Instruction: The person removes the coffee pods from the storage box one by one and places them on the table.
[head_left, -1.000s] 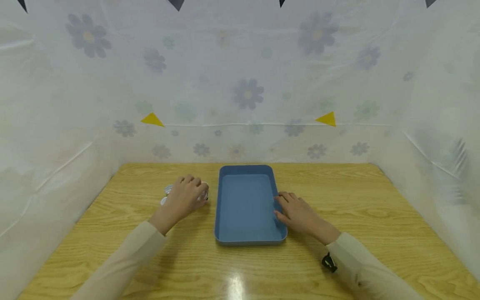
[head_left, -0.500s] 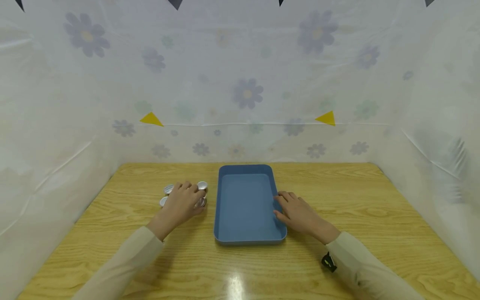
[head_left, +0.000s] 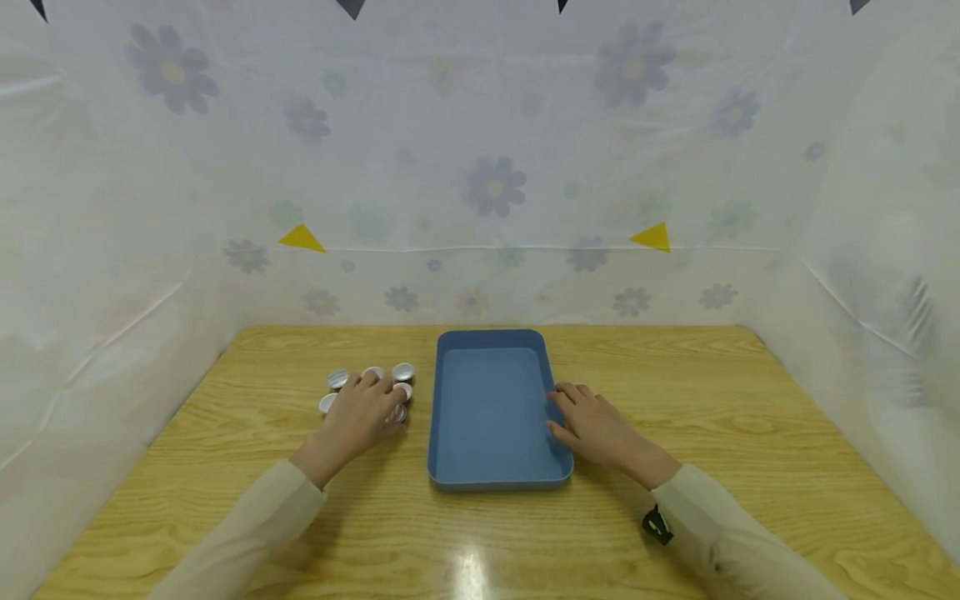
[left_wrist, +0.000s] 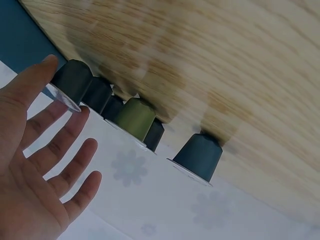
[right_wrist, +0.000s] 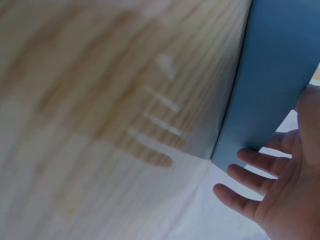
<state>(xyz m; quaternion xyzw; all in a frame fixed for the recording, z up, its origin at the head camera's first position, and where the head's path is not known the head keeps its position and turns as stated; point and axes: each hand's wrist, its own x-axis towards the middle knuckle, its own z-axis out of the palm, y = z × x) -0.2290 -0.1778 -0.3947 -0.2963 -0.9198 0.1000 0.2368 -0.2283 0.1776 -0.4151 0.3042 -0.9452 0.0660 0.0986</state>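
My left hand (head_left: 358,417) is over a cluster of coffee capsules at the left of the table. Between its thumb and fingertips it pinches a dark capsule (left_wrist: 73,81), whose pale lid (head_left: 398,414) shows in the head view. Beside that one, in the left wrist view, are other dark capsules, a green capsule (left_wrist: 134,119) and a separate teal capsule (left_wrist: 198,156). From the head view, their silvery lids face up. My right hand (head_left: 600,429) rests at the right rim of a blue tray (head_left: 433,417), fingers fairly straight in the right wrist view.
The tray holds nothing and stands at the middle of the wooden table (head_left: 750,417). White flowered sheeting (head_left: 480,125) encloses the back and sides. A black strap piece (head_left: 657,525) hangs by the right sleeve.
My left hand has moved slightly toward me with the pinched capsule, and more lids show beyond its fingers. The right hand and the tray stay in place.
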